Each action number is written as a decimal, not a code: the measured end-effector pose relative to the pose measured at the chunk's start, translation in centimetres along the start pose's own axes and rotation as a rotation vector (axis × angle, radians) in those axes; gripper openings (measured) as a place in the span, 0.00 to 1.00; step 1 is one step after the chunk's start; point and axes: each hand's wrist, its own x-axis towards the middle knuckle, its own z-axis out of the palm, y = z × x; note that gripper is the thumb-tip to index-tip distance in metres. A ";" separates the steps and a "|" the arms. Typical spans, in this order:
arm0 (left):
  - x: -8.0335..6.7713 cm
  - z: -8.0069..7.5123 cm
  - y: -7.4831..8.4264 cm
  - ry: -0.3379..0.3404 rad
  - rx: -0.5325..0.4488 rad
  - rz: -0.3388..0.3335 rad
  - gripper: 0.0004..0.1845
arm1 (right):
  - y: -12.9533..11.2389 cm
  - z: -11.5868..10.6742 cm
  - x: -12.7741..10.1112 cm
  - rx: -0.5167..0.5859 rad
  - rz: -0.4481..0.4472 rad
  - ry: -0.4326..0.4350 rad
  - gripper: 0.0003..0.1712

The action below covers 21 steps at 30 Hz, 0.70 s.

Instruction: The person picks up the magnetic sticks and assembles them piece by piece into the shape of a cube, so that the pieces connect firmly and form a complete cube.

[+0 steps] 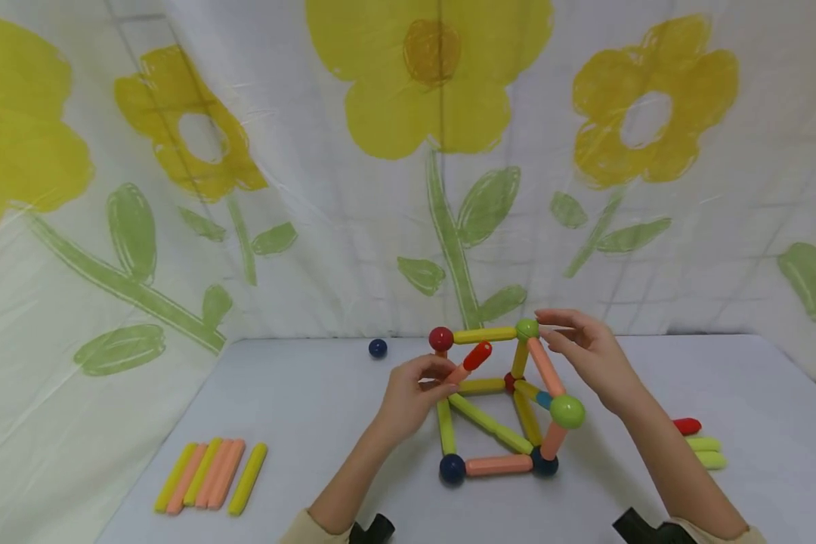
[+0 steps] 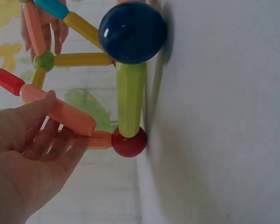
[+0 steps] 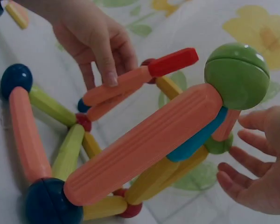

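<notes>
My left hand (image 1: 411, 397) pinches a salmon rod (image 2: 60, 109) between thumb and fingers, and a short red rod (image 1: 478, 355) extends from its upper end. This pair slants just in front of the left side of a box-like frame of magnetic rods and balls. Its top holds a red ball (image 1: 440, 338), a far green ball (image 1: 527, 329) and a near green ball (image 3: 237, 77). Navy balls (image 1: 452, 468) sit at its front bottom corners, joined by a salmon rod (image 1: 499, 465). Beside the far green ball is my right hand (image 1: 591, 355), fingers loosely extended, fingertips right at the ball.
On the table's left lie several yellow and salmon rods (image 1: 224, 474) side by side. A loose navy ball (image 1: 378, 347) rests near the back edge. Partly behind the right forearm are a red rod (image 1: 687, 426) and light green rods (image 1: 707, 459). A flower-printed curtain (image 1: 353, 249) hangs behind.
</notes>
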 end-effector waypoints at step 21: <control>1.4 3.5 0.3 -0.052 0.201 -0.025 0.10 | 1.7 0.0 1.8 0.181 0.113 -0.128 0.33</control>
